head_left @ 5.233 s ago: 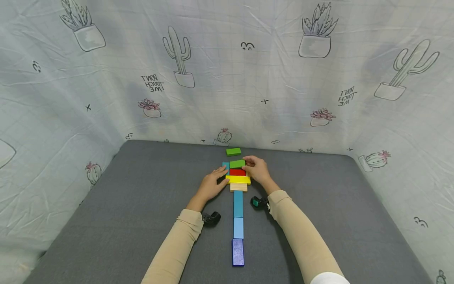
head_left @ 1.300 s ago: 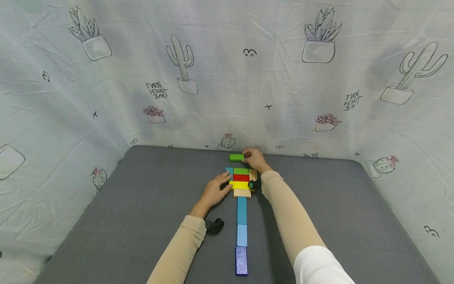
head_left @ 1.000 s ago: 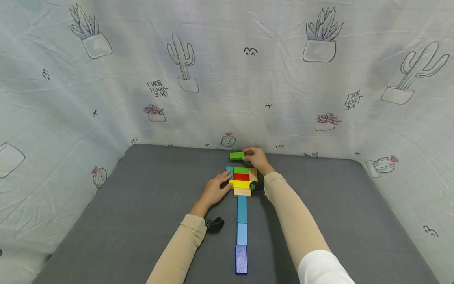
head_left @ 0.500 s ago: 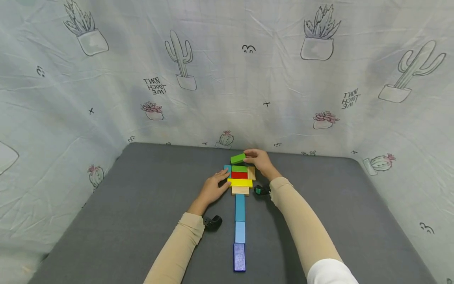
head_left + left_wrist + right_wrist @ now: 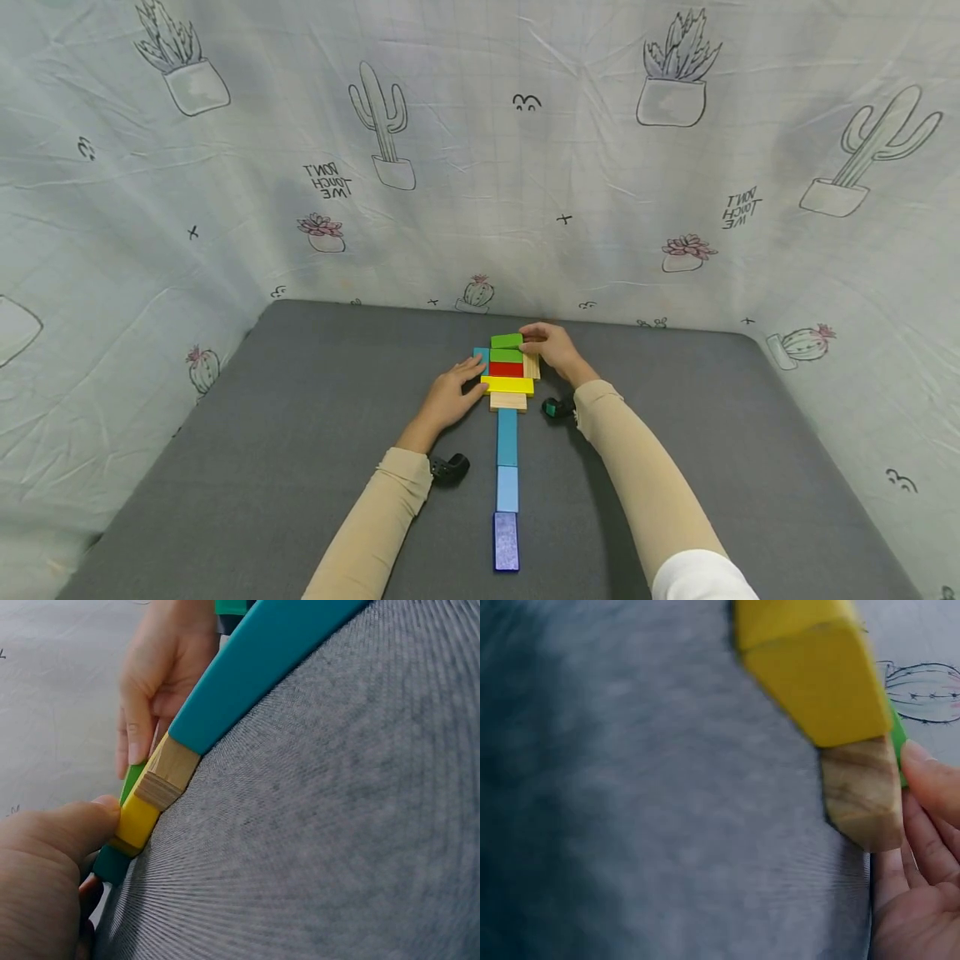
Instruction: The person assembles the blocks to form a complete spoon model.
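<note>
My right hand (image 5: 553, 350) pinches the right end of a green block (image 5: 506, 341) between thumb and fingers. That block lies at the far side of the layout, against a second green block (image 5: 506, 356). Below these come a red block (image 5: 506, 369) and a yellow block (image 5: 507, 385). A blue block (image 5: 481, 360) stands at the left and a plain wooden block (image 5: 532, 367) at the right. My left hand (image 5: 447, 395) rests at the left side, its fingers on the blue block and its thumb touching the yellow block's end, as the left wrist view shows.
Another plain wooden block (image 5: 508, 402) sits below the yellow one. From it a column runs toward me: a teal block (image 5: 507, 437), a light blue block (image 5: 507, 489) and a purple block (image 5: 506, 542). Grey cloth (image 5: 300, 467) covers the table, with a printed curtain (image 5: 480, 167) behind.
My right hand has brought the far green block nearer, from apart at the back edge to against the second green block, which was set down earlier. My left hand has stayed in place.
</note>
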Action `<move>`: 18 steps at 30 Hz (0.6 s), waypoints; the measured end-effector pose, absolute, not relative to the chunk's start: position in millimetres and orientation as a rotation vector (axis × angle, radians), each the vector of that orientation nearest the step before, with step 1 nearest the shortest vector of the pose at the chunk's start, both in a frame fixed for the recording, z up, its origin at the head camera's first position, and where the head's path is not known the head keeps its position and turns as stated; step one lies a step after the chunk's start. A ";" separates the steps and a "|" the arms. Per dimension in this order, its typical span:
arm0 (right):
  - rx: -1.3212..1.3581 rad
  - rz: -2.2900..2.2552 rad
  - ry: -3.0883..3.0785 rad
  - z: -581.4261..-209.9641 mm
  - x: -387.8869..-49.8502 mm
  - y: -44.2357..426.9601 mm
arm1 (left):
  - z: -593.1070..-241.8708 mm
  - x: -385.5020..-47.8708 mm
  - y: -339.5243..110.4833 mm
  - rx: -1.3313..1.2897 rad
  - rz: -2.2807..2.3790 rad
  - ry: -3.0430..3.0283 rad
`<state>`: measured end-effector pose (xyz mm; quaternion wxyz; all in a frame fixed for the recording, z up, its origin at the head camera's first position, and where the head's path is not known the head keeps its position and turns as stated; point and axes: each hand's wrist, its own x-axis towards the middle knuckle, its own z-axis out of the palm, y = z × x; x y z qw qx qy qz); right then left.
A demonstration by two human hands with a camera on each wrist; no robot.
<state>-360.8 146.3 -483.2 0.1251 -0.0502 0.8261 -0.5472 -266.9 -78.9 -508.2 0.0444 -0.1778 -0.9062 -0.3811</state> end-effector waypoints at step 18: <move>-0.208 -1.514 2.476 -487.3 -356.7 145.8 | -509.8 -268.1 -77.9 -0.541 -1.168 -2.773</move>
